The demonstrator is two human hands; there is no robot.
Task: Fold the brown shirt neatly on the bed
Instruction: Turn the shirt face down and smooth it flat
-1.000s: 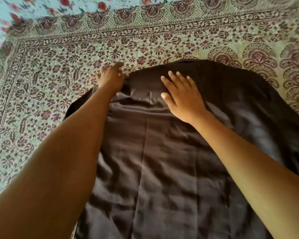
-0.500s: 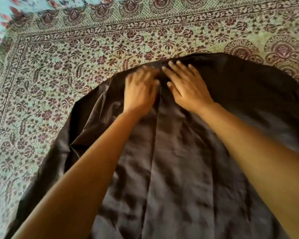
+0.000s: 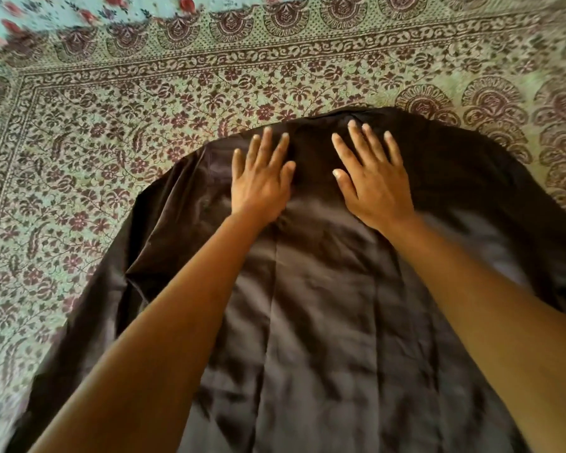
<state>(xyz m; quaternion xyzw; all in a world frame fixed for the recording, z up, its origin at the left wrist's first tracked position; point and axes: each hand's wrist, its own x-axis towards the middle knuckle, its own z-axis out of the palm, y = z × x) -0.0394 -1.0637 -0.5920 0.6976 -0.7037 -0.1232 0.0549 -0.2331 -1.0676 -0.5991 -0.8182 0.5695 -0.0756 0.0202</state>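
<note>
Here the brown shirt [image 3: 324, 322] lies spread on the bed [image 3: 111, 142], middle to 6 o'clock. The left hand [image 3: 258, 181] at 11 o'clock and the right hand [image 3: 373, 184] at 2 o'clock press flat on it, fingers wide.

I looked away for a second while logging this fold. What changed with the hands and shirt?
The left hand let go of the far left edge of the shirt and moved right; it now presses flat beside the right hand. The right hand stayed flat on it.
</note>
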